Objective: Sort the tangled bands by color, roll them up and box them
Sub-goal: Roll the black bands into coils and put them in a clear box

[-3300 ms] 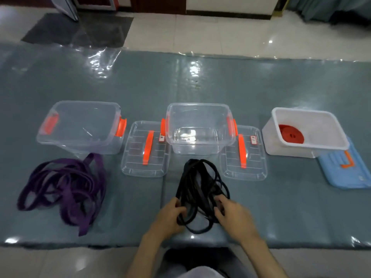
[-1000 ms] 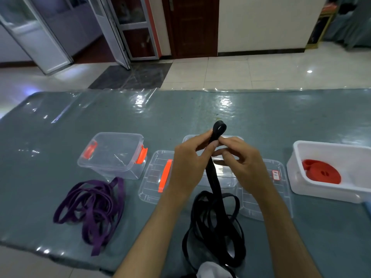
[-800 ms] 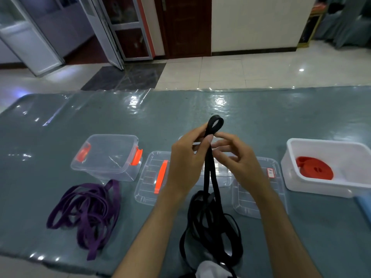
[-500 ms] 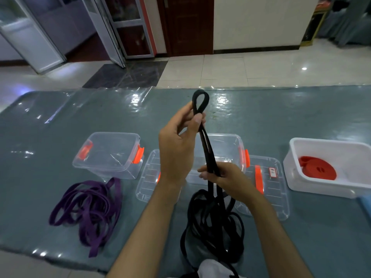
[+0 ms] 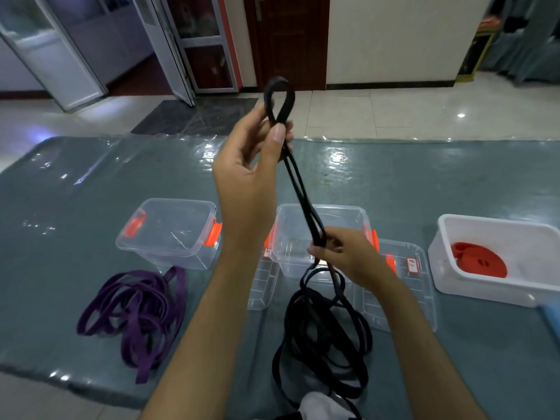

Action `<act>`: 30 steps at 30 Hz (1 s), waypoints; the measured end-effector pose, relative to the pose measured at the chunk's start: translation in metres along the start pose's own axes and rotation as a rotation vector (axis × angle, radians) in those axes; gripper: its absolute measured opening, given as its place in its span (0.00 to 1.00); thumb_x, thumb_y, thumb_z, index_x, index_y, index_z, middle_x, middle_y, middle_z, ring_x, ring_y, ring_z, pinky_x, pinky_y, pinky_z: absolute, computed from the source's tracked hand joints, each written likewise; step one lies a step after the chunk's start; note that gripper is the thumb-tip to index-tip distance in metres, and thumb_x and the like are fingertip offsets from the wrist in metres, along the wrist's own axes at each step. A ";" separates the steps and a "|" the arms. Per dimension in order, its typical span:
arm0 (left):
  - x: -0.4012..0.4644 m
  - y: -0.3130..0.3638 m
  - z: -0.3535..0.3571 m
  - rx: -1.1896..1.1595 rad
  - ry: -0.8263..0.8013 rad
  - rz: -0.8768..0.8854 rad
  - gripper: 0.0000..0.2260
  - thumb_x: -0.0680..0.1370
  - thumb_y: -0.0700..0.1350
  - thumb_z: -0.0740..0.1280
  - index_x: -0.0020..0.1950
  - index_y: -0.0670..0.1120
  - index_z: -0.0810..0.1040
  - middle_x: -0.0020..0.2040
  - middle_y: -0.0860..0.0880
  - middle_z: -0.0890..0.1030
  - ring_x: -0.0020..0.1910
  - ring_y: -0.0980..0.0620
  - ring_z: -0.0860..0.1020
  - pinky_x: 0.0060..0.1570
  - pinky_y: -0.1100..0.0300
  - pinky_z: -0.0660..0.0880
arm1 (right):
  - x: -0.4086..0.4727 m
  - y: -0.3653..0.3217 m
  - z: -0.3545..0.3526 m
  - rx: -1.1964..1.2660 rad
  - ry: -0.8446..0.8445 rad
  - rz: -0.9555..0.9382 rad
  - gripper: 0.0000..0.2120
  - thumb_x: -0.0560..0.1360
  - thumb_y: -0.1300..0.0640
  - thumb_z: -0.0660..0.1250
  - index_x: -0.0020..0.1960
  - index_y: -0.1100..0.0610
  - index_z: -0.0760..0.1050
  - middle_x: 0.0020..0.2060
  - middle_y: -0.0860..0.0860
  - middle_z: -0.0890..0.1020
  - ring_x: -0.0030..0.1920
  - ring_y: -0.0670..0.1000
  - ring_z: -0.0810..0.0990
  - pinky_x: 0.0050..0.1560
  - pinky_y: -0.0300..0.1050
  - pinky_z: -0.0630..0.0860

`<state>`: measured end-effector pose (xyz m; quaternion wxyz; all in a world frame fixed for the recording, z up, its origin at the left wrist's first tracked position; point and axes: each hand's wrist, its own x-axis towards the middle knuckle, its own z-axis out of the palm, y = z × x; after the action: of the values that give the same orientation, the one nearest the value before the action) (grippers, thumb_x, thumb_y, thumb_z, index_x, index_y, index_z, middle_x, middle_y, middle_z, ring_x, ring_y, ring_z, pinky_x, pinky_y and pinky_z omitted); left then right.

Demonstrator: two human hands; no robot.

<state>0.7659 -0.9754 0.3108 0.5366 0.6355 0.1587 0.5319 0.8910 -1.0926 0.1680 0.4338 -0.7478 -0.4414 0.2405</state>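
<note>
Head view: a red roll is already boxed in the white box; the purple bands are left loose on the bench, and both clear boxes are seen empty. The black band is pinched below its top loop by the left hand and gripped lower by the right hand. Its long axis is held near upright, loop upward, with the slack piled on the bench.

A small white sticker with a red edge sat on the clear lid just beside the white box. Its writing was too small to read.
</note>
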 end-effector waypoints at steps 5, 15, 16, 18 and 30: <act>-0.006 0.009 -0.009 0.040 0.019 -0.010 0.15 0.85 0.38 0.64 0.72 0.38 0.75 0.55 0.43 0.85 0.55 0.48 0.85 0.59 0.46 0.82 | -0.007 -0.020 -0.009 0.173 0.151 -0.035 0.03 0.78 0.55 0.74 0.51 0.51 0.83 0.43 0.47 0.88 0.45 0.44 0.87 0.53 0.52 0.84; -0.004 0.010 -0.026 0.035 0.010 -0.025 0.15 0.85 0.37 0.63 0.73 0.37 0.75 0.54 0.44 0.85 0.54 0.47 0.85 0.61 0.47 0.82 | -0.016 -0.013 0.000 0.117 0.017 -0.006 0.06 0.78 0.52 0.74 0.54 0.46 0.84 0.47 0.49 0.88 0.50 0.50 0.87 0.57 0.54 0.82; -0.005 0.009 -0.027 0.065 -0.010 -0.019 0.15 0.85 0.37 0.64 0.72 0.38 0.75 0.55 0.44 0.85 0.54 0.47 0.85 0.61 0.48 0.81 | -0.018 -0.007 0.003 0.115 -0.038 0.010 0.07 0.78 0.53 0.75 0.55 0.45 0.84 0.48 0.48 0.88 0.51 0.48 0.87 0.58 0.52 0.81; -0.009 0.004 -0.028 0.127 -0.056 -0.008 0.16 0.85 0.38 0.64 0.72 0.39 0.76 0.56 0.44 0.85 0.54 0.49 0.85 0.60 0.51 0.81 | -0.025 0.000 0.007 0.170 -0.102 0.049 0.13 0.77 0.55 0.76 0.60 0.46 0.82 0.53 0.44 0.87 0.55 0.43 0.85 0.61 0.49 0.81; -0.052 -0.044 -0.020 0.428 -0.518 0.003 0.09 0.83 0.41 0.69 0.58 0.53 0.73 0.51 0.62 0.82 0.51 0.63 0.81 0.54 0.69 0.75 | -0.037 -0.054 -0.027 0.677 0.343 0.000 0.21 0.80 0.44 0.62 0.60 0.59 0.80 0.45 0.59 0.85 0.42 0.56 0.85 0.44 0.47 0.83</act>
<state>0.7452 -0.9887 0.2441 0.4129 0.8481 0.1242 0.3080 0.8682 -1.1239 0.2275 0.7240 -0.5914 -0.2580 0.2441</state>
